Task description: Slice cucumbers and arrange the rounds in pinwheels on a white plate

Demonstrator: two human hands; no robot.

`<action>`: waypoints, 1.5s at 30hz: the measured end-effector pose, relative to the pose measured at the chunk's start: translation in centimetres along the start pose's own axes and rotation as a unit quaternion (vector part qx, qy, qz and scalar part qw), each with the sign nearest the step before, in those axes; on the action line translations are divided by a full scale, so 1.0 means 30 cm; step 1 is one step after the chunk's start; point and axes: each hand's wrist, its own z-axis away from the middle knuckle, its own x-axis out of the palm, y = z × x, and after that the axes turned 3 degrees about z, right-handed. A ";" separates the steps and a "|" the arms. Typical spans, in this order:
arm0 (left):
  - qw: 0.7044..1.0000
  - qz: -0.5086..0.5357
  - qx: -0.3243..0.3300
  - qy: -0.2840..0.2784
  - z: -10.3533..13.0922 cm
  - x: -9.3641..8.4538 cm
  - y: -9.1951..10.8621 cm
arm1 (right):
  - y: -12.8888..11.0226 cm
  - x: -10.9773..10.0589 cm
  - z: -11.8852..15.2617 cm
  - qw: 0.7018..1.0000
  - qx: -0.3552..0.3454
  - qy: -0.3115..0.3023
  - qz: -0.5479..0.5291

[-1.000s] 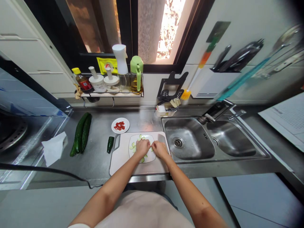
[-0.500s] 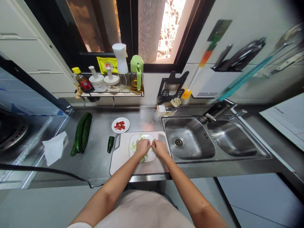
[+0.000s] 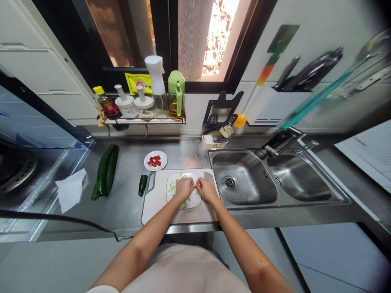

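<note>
My left hand [image 3: 184, 188] is over a white squarish plate [image 3: 193, 203], its fingers curled closed; what it holds, if anything, is hidden. Close beside it, above the plate's right side, my right hand [image 3: 205, 189] has its fingertips pinched together, with too little showing to name anything in them. Thin pale-green cucumber slices [image 3: 171, 188] lie around the plate, some near the rim. Under the plate is a light cutting board [image 3: 156, 209] with grey ends. A short cut piece of cucumber [image 3: 142, 185] rests just left of the board.
Behind the board sits a small white plate [image 3: 146, 161] of chopped red pieces. Whole cucumbers [image 3: 105, 173] and a crumpled white paper [image 3: 71, 188] lie to the left. A double steel sink [image 3: 244, 191] adjoins the board's right. Condiment bottles [image 3: 176, 95] stand on a wall rack.
My right hand's fingertips have shifted very slightly. Both hands stay close together over the plate, and the slices look the same.
</note>
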 end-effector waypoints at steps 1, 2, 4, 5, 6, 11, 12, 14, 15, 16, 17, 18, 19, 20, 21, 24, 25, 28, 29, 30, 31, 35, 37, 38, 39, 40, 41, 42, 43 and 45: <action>1.000 -0.001 -0.001 -0.003 -0.001 0.003 0.001 | 0.000 0.001 0.000 1.000 0.001 -0.002 0.004; 1.000 -0.002 -0.002 -0.006 -0.001 0.005 0.001 | -0.001 0.002 0.000 1.000 0.002 -0.005 0.007; 1.000 -0.005 -0.003 -0.010 -0.002 0.008 0.001 | -0.002 0.003 0.000 1.000 0.002 -0.010 0.014; 1.000 -0.006 -0.002 -0.010 -0.003 0.009 0.001 | -0.003 0.004 0.000 1.000 0.002 -0.011 0.018; 1.000 -0.008 -0.001 -0.009 -0.003 0.009 0.001 | -0.004 0.005 0.000 1.000 0.002 -0.012 0.021; 1.000 -0.012 0.000 -0.003 -0.003 0.009 0.001 | -0.011 0.009 -0.002 0.999 0.004 -0.015 0.030; 1.000 -0.012 -0.002 -0.003 -0.003 0.007 0.002 | -0.012 0.008 -0.002 0.999 0.004 -0.015 0.028; 1.000 -0.009 -0.004 -0.004 -0.002 0.003 0.001 | -0.011 0.004 -0.002 1.000 0.003 -0.011 0.021; 1.000 -0.007 -0.005 -0.003 0.000 0.000 0.001 | -0.010 0.000 -0.001 1.000 0.004 -0.008 0.016; 1.000 -0.004 -0.007 -0.002 0.002 -0.005 0.000 | -0.009 -0.006 -0.001 1.000 0.005 -0.003 0.009; 1.000 0.000 -0.008 0.001 0.005 -0.009 -0.002 | -0.008 -0.014 0.000 1.000 0.007 0.003 0.001; 1.000 0.006 -0.009 0.005 0.009 -0.015 -0.004 | -0.008 -0.022 0.001 1.000 0.008 0.011 -0.008; 1.000 0.014 -0.011 0.010 0.013 -0.020 -0.006 | -0.008 -0.032 0.002 1.000 0.010 0.019 -0.018; 1.000 0.024 -0.013 0.014 0.018 -0.025 -0.008 | -0.009 -0.042 0.004 0.999 0.012 0.029 -0.031; 0.999 0.036 -0.014 0.019 0.023 -0.030 -0.011 | -0.010 -0.051 0.006 0.998 0.013 0.040 -0.045; 0.997 0.074 -0.019 0.031 0.039 -0.043 -0.017 | -0.019 -0.068 0.019 0.993 0.004 0.070 -0.094; 0.995 0.086 -0.021 0.037 0.044 -0.047 -0.019 | -0.025 -0.069 0.026 0.991 -0.003 0.078 -0.111; 0.992 0.109 -0.029 0.058 0.051 -0.064 -0.026 | -0.044 -0.060 0.051 0.983 -0.023 0.090 -0.159; 0.991 0.114 -0.032 0.067 0.050 -0.072 -0.030 | -0.051 -0.055 0.060 0.980 -0.029 0.092 -0.174; 0.989 0.120 -0.035 0.078 0.049 -0.081 -0.036 | -0.058 -0.050 0.067 0.977 -0.034 0.095 -0.186; 0.988 0.125 -0.038 0.088 0.046 -0.091 -0.043 | -0.064 -0.046 0.074 0.975 -0.040 0.093 -0.197; 0.980 0.140 -0.057 0.130 0.021 -0.135 -0.101 | -0.080 -0.043 0.092 0.970 -0.039 0.090 -0.223; 0.976 0.139 -0.078 0.148 0.002 -0.156 -0.147 | -0.083 -0.048 0.098 0.967 -0.042 0.090 -0.233; 0.974 0.136 -0.091 0.156 -0.009 -0.166 -0.173 | -0.083 -0.050 0.100 0.966 -0.044 0.093 -0.236; 0.972 0.132 -0.103 0.164 -0.019 -0.175 -0.200 | -0.083 -0.051 0.102 0.966 -0.046 0.094 -0.238; 0.969 0.130 -0.116 0.174 -0.030 -0.185 -0.227 | -0.084 -0.051 0.104 0.965 -0.047 0.096 -0.239; 0.967 0.126 -0.129 0.179 -0.040 -0.195 -0.255 | -0.085 -0.050 0.106 0.965 -0.047 0.097 -0.239; 0.965 0.120 -0.145 0.185 -0.049 -0.206 -0.281 | -0.086 -0.047 0.108 0.965 -0.048 0.096 -0.239; 0.962 0.114 -0.160 0.189 -0.058 -0.218 -0.307 | -0.088 -0.043 0.109 0.965 -0.049 0.092 -0.240; 0.957 0.102 -0.187 0.197 -0.074 -0.242 -0.354 | -0.095 -0.031 0.114 0.965 -0.051 0.081 -0.242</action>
